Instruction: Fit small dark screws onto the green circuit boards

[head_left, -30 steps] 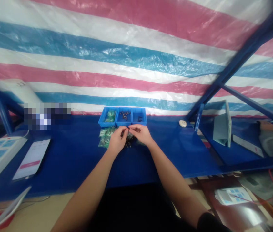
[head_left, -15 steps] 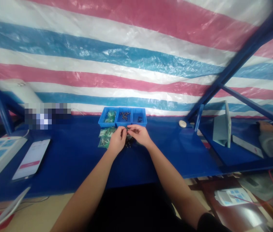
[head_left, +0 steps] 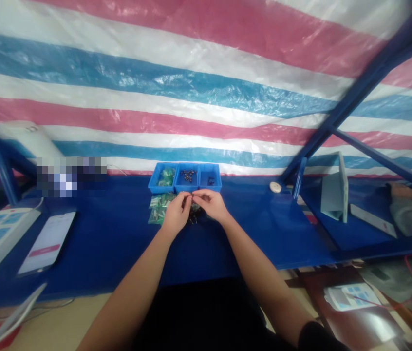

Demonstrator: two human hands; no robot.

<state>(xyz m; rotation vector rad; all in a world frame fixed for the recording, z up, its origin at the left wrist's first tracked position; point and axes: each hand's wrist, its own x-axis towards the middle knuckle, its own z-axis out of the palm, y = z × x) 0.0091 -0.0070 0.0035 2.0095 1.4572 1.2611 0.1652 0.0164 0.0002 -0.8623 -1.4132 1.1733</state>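
Observation:
Both my hands meet fingertip to fingertip over the blue table (head_left: pixel 118 243). My left hand (head_left: pixel 177 210) is closed in a pinch, and my right hand (head_left: pixel 211 204) pinches from the other side. What lies between the fingertips is too small and hidden to make out. Beneath and between the hands is a pile of small dark parts (head_left: pixel 194 217), partly covered by them. Green-tinted plastic bags (head_left: pixel 157 214) with small pieces inside lie just left of my left hand. Behind the hands stand three joined blue bins: the left bin (head_left: pixel 151 184), the middle bin (head_left: pixel 186 187) and the right bin (head_left: pixel 211 187).
A phone (head_left: pixel 47 243) and a white power strip (head_left: pixel 1 229) lie at the left. Right of the bins are a round pale object (head_left: pixel 275 187) and a blue metal frame (head_left: pixel 337 117). Beyond it stands a tablet-like case (head_left: pixel 337 190), near another person's sleeve (head_left: pixel 410 212).
My fingertips have shifted very slightly together over the pile. Everything else on the table stays where it was.

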